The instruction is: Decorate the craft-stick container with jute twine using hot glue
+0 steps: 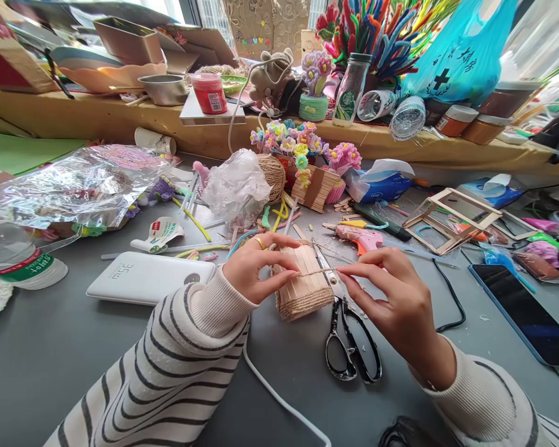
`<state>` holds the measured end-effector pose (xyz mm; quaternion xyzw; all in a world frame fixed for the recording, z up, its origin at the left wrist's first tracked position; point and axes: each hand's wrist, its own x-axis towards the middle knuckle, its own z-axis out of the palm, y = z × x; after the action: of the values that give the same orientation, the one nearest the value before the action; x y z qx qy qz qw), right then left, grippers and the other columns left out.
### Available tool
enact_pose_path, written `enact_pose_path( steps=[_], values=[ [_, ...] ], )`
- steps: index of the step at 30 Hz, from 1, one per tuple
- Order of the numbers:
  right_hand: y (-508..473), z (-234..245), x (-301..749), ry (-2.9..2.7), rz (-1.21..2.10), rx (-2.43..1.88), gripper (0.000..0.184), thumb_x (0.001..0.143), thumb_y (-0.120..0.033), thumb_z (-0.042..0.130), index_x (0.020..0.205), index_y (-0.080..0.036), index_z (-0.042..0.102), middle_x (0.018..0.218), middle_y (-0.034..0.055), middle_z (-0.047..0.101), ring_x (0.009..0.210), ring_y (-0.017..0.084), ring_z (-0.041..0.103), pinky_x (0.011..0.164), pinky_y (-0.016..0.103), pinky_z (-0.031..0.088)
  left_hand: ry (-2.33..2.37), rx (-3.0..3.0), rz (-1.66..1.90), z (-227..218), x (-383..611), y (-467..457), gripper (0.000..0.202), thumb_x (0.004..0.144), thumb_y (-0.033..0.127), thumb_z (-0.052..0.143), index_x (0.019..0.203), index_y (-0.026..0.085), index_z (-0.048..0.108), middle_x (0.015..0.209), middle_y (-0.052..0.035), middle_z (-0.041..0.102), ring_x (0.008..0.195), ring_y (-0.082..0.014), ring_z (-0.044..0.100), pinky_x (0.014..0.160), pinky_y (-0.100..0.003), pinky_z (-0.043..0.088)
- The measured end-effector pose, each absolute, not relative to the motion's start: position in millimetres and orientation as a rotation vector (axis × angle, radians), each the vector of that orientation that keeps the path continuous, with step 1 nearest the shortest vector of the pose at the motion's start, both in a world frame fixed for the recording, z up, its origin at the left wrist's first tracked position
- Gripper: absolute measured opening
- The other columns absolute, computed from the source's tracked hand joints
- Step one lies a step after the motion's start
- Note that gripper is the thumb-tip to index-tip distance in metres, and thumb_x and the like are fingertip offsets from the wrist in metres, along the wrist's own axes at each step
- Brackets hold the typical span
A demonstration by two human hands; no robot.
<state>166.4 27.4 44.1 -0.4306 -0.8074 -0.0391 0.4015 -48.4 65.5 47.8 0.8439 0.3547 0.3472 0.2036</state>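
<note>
A short length of twine (319, 271) is stretched level between my two hands. My left hand (259, 267) pinches its left end, and my right hand (391, 298) pinches the other end between thumb and fingers. Just beneath the twine lies a small box of wooden craft sticks (302, 267), its near edge wrapped in twine rows (306, 302). The left fingers are over the box's left side; whether they touch it I cannot tell. Black-handled scissors (349, 341) rest on the table right beside the box, blades partly behind it.
A white power bank (146, 278) sits left, near a plastic bottle (21, 254). A pink glue gun (358, 236) and wooden frame (451, 220) lie behind my right hand. A phone (526, 310) is at far right; a white cable (279, 397) crosses in front.
</note>
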Motion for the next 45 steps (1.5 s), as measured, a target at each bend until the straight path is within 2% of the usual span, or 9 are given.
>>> enact_pose_path(
  steps=[10,20,25,31,40,45],
  values=[
    [28.2,41.5,166.4,-2.015,-0.131,-1.046,0.014,0.071,-0.010,0.058,0.082,-0.017,0.062,0.073,0.0028,0.051,0.070,0.014,0.049,0.066,0.031,0.043,0.962,2.379,0.958,47.0,-49.2,67.4,0.010,0.072,0.020,0.057,0.071,0.016,0.066,0.098,-0.0088,0.061,0.093,-0.0165,0.056,0.086,-0.030,0.043],
    [27.7,39.1,166.1,-1.985,-0.149,-1.071,0.015,0.072,-0.012,0.057,0.084,-0.019,0.063,0.073,0.0026,0.051,0.070,0.014,0.049,0.066,0.031,0.044,0.982,2.542,1.056,45.2,-48.6,65.5,0.010,0.074,0.018,0.055,0.071,0.018,0.065,0.098,-0.0088,0.061,0.092,-0.0175,0.057,0.084,-0.033,0.045],
    [25.8,35.6,164.2,-1.963,-0.152,-1.078,0.015,0.070,-0.011,0.060,0.083,-0.018,0.063,0.074,0.0033,0.052,0.072,0.014,0.049,0.067,0.032,0.044,0.975,2.665,1.236,47.3,-44.5,60.0,0.009,0.072,0.016,0.056,0.069,0.015,0.064,0.092,-0.0110,0.064,0.090,-0.0207,0.058,0.083,-0.040,0.046],
    [21.2,28.8,161.2,-1.938,-0.124,-1.116,0.016,0.070,-0.010,0.060,0.083,-0.018,0.062,0.073,0.0029,0.052,0.071,0.014,0.049,0.066,0.032,0.043,1.113,2.807,1.334,46.4,-38.2,51.9,0.005,0.070,0.015,0.060,0.068,0.018,0.064,0.092,-0.0077,0.066,0.092,-0.0217,0.058,0.091,-0.047,0.039],
    [14.7,14.8,160.3,-1.907,-0.068,-1.144,0.016,0.070,-0.010,0.060,0.084,-0.017,0.062,0.073,0.0031,0.052,0.071,0.014,0.048,0.066,0.032,0.043,1.098,2.883,1.324,45.4,-35.7,51.5,0.006,0.070,0.015,0.060,0.067,0.019,0.063,0.091,-0.0047,0.066,0.092,-0.0202,0.059,0.091,-0.045,0.039],
    [15.0,11.7,157.8,-1.906,-0.045,-1.159,0.013,0.070,-0.010,0.059,0.082,-0.016,0.062,0.072,0.0036,0.052,0.070,0.014,0.048,0.065,0.032,0.043,1.108,2.826,1.363,42.6,-37.7,50.5,0.006,0.072,0.014,0.058,0.071,0.018,0.061,0.093,-0.0059,0.064,0.093,-0.0201,0.058,0.091,-0.045,0.039]
  ],
)
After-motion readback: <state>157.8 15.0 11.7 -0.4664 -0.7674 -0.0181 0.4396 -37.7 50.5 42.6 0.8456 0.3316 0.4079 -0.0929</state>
